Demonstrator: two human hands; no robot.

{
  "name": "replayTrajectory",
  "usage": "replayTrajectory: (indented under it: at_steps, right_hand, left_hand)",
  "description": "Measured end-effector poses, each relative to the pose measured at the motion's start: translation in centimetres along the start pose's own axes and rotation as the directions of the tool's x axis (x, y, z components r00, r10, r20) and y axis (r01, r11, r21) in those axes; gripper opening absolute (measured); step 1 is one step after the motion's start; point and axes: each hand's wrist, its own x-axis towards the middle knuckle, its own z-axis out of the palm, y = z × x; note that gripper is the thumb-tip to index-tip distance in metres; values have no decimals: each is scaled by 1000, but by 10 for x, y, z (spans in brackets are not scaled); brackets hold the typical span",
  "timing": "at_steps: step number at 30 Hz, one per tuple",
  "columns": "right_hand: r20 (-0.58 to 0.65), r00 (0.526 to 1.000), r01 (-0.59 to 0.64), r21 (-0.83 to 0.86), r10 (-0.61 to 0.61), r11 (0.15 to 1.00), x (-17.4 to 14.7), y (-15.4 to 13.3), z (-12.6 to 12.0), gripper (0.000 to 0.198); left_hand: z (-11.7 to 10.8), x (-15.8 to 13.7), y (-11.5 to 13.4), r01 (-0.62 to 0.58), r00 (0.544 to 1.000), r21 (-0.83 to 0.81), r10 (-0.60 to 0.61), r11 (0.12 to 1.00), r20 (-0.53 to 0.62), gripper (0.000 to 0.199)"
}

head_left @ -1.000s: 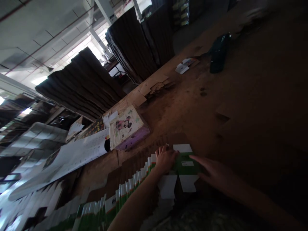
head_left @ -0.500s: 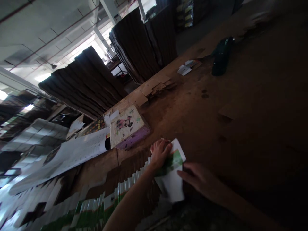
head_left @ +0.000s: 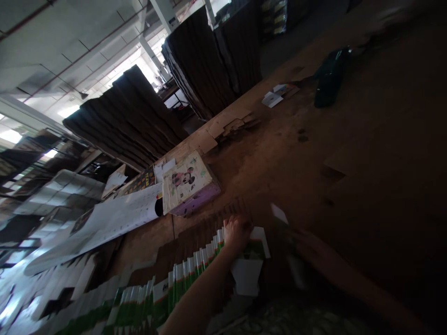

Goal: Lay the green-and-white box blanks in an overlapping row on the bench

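Observation:
A long row of flat green-and-white cartons (head_left: 190, 270) stands overlapped along the table's near side. At its right end, my left hand (head_left: 238, 232) is closed with curled fingers at the top of a green-and-white carton (head_left: 257, 249), whose white flap (head_left: 247, 275) hangs toward me. To the right, my right hand (head_left: 307, 246) is closed on another flat carton (head_left: 280, 214), held apart from the row. Motion smears that carton and the right fingers, and the dark hides part of the hand.
A box with a mouse cartoon (head_left: 185, 181) sits beyond the row, beside a long white printed sheet (head_left: 118, 214). Cardboard scraps (head_left: 226, 128), small papers (head_left: 272, 98) and a dark green object (head_left: 328, 81) lie farther back. Tall dark stacks (head_left: 129, 121) stand behind the table (head_left: 258, 149).
My right hand has moved right, carrying a carton away from the row. My left hand has shifted slightly down and right, and another carton shows beside it.

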Motion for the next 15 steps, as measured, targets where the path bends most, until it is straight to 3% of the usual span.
replayTrajectory:
  at_steps: [2,6,9,12,15]
  right_hand:
    - [105,989,116,-124,-104,985,-2,-4,32,63]
    - [110,979,199,-339,-171,920,-9,5,61,58]
    - [127,975,219,-402,-183,889,-7,-1,56,56]
    - [163,972,222,-417,-168,881,-1,-11,42,50]
    - [167,978,186,-440,-124,878,-1,3,19,52]
  left_hand:
    - [1,0,-1,10,1000,1,-10,1000,-7,13]
    - [5,-1,-1,11,1000,57,-10,998,0,13]
    - [9,-3,2,-35,999,95,36,995,-4,14]
    - [13,-4,7,-108,994,140,110,984,-3,42]
    - [16,-5,12,-138,990,164,133,977,39,54]
